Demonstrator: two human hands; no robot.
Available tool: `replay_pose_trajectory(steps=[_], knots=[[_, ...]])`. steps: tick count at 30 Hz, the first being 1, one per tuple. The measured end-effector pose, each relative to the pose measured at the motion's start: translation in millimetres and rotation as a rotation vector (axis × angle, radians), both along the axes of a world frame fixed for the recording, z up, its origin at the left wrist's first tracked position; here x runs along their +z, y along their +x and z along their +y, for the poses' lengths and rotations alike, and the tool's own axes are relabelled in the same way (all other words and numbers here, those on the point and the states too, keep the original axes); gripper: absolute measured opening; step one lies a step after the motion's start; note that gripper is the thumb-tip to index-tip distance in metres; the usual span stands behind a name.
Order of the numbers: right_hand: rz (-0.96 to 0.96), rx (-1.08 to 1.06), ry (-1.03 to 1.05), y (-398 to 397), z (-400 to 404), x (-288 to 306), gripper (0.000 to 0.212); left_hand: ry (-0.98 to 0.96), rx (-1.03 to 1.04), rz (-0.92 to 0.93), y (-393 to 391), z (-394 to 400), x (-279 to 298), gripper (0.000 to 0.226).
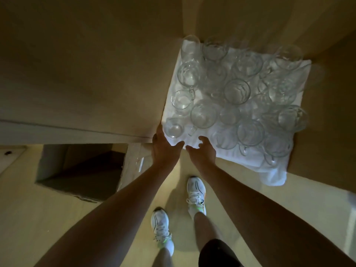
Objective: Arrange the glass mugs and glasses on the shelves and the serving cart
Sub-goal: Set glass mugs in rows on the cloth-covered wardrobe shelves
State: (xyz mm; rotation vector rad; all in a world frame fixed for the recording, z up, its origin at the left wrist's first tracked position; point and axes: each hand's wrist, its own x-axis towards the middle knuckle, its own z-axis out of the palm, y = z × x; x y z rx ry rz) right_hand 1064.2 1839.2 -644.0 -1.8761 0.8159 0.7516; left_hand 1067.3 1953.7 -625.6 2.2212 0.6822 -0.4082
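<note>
Several clear glass mugs (204,114) and glasses (173,128) stand crowded on a white cloth (269,170) that covers a brown table. My left hand (163,149) reaches with straight fingers to the cloth's near left corner, just beside a small glass. My right hand (202,151) hovers over the cloth's near edge with loosely curled fingers and holds nothing. Neither hand touches a glass that I can see.
An open cardboard box (81,166) sits on the pale floor to the left. The brown table top (86,74) spreads left of the cloth. My feet in white shoes (195,193) stand on the floor below.
</note>
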Motion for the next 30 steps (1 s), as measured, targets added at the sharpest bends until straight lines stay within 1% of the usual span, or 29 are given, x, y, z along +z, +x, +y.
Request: replay_pose_trajectory(steps=[3,7,13,16,17,18,20,23,27,30], knots=[[0.017,-0.193,0.083,12,7,-22,0.065,-0.033,0.038,-0.014,1,3,-22,0.096],[-0.007,-0.366,0.181,22,15,-43,0.055,-0.029,0.052,-0.089,3,10,-43,0.097],[0.011,-0.447,0.229,28,21,-70,0.038,-0.141,0.074,-0.167,14,14,-62,0.098],[-0.014,-0.437,0.261,29,20,-75,0.011,-0.169,0.048,-0.16,22,16,-68,0.094],[-0.026,-0.442,0.278,29,20,-76,0.008,-0.169,0.04,-0.154,24,16,-69,0.088],[-0.033,-0.449,0.297,29,20,-77,0.009,-0.167,0.028,-0.148,25,17,-70,0.081],[-0.033,-0.438,0.295,29,19,-79,0.02,-0.163,0.011,-0.127,28,18,-68,0.072],[-0.036,-0.365,0.248,26,18,-81,0.026,-0.151,0.01,-0.121,27,18,-66,0.077],[-0.029,-0.396,0.23,15,14,-78,0.019,-0.138,-0.007,-0.14,21,17,-64,0.079],[-0.013,-0.362,0.22,8,8,-74,0.024,-0.146,0.031,-0.108,15,16,-59,0.079]])
